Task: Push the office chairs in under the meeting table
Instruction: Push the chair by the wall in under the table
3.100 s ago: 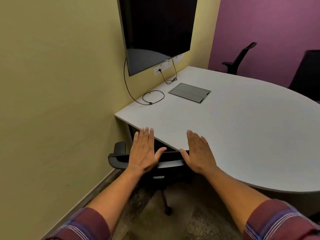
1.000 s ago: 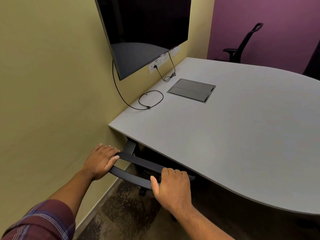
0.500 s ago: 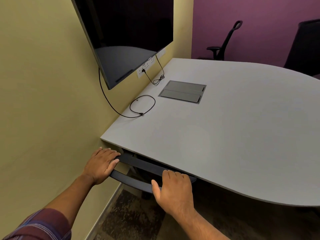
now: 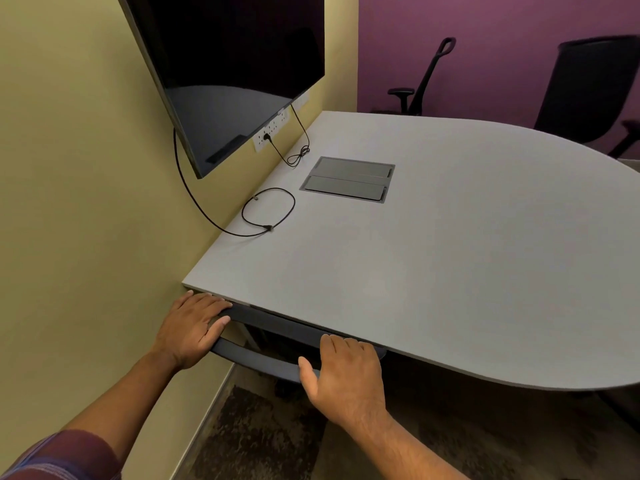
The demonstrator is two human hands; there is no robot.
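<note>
Gripping the black office chair's curved backrest top (image 4: 277,327), left hand (image 4: 192,329) near the wall-side corner, right hand (image 4: 346,372) closed further along. Backrest runs parallel to the grey oval meeting table's near edge (image 4: 450,368), already tucked just beneath; push direction forward.

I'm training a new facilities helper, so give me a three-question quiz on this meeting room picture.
1. True or false: both hands, left hand and right hand, rest on the near chair's backrest.
2. The loose cable loop lies: A) on the floor, B) on the table, C) on a chair.
3. How many other chairs stand by the purple wall?

Key: 1 true. 2 B. 3 two: a side-on chair and a dark chair.
</note>
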